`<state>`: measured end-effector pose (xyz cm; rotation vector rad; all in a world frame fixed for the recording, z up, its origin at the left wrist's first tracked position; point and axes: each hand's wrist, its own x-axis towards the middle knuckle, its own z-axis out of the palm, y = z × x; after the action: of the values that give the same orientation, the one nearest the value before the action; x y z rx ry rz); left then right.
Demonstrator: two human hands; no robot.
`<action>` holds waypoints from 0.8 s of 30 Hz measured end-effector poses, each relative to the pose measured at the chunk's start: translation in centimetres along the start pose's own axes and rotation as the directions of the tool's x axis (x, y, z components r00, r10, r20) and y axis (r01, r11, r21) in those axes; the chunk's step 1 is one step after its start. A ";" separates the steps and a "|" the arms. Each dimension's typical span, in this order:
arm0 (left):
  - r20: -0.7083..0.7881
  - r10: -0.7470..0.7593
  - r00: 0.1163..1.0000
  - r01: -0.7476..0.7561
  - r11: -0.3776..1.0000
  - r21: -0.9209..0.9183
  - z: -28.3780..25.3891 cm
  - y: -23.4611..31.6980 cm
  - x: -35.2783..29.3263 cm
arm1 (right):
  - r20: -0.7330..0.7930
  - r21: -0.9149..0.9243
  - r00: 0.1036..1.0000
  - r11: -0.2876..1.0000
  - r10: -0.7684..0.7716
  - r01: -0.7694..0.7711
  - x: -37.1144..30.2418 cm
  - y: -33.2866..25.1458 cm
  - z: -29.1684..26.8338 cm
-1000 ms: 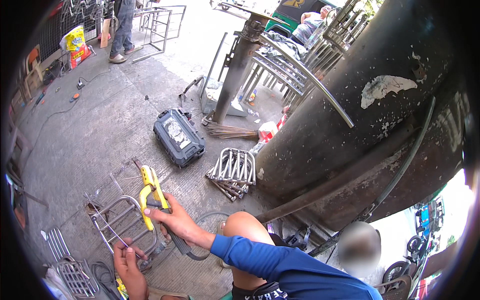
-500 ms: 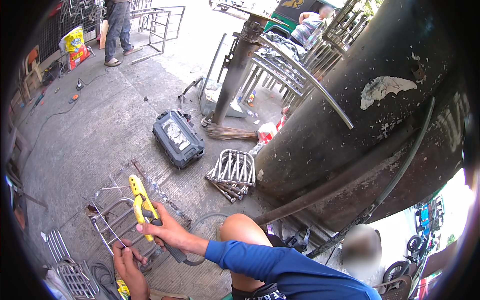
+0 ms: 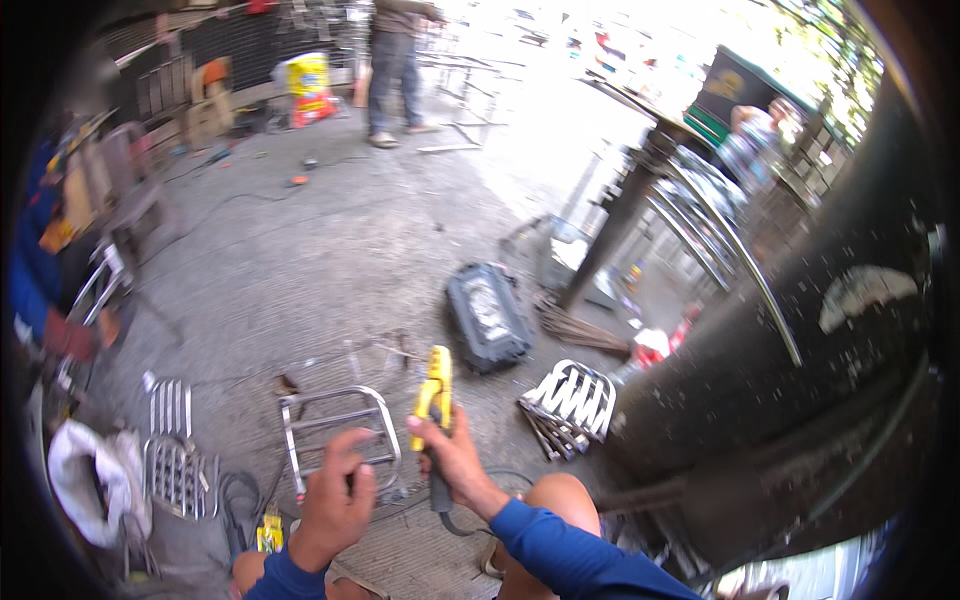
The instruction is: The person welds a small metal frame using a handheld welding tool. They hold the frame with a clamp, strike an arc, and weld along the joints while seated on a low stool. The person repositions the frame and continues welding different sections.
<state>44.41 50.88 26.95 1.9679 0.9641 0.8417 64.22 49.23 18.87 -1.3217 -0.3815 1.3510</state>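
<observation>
My right hand point(image 3: 457, 462) is wrapped round a yellow welding electrode holder point(image 3: 436, 385), its jaw end pointing up and away from me. A dark cable point(image 3: 447, 512) runs down from its handle. No rod can be made out in the holder, as the picture is blurred. To the left, my left hand point(image 3: 335, 505) is raised with the fingers bent and apart, and nothing shows between them. Behind that hand, a bent metal tube frame with crossbars point(image 3: 388, 425) lies on the floor, partly covered by the fingers.
A dark tool case point(image 3: 490, 312) lies ahead, with a stack of tube frames point(image 3: 572, 398) to its right. A broom point(image 3: 588, 330) and a large dark cylinder point(image 3: 740, 420) stand further right. More metal grilles point(image 3: 172, 478) lie left. Someone stands point(image 3: 394, 85) at the back.
My view has swung left, so the scene sits further right. The left hand has come up off a thin rod it was fingering beside the frame. The right hand keeps its hold.
</observation>
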 end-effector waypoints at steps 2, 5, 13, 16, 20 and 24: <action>0.097 0.307 0.947 -0.315 0.946 0.079 -2.4 3.3 0.7 | 0.007 0.027 0.998 0.998 -0.060 0.060 0.2 0.1 0.2; 0.198 0.573 0.795 -0.594 0.801 0.066 -5.6 8.0 -0.3 | 0.032 -0.015 0.997 0.997 -0.074 0.075 0.0 0.3 0.5; 0.005 0.742 0.670 -0.623 0.559 0.546 -8.4 14.8 -4.1 | 0.093 0.030 0.993 0.997 -0.068 0.066 -1.5 0.3 -0.4; 0.047 0.694 0.718 -0.575 0.554 0.602 -9.1 14.6 -5.1 | 0.077 0.036 0.993 0.995 -0.091 0.089 -1.6 0.1 -0.5; 0.023 0.744 0.668 -0.594 0.514 0.618 -9.1 13.6 -6.0 | 0.078 0.001 0.990 0.993 -0.117 0.117 -1.3 -0.2 -0.5; -0.052 0.631 0.774 -0.500 0.659 0.562 -8.8 13.4 -6.0 | 0.065 -0.008 0.980 0.982 -0.188 0.189 -1.1 -0.5 -0.7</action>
<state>38.80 43.28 41.26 2.7803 0.7439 1.3019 64.77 48.16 19.55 -1.2240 -0.5477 1.2349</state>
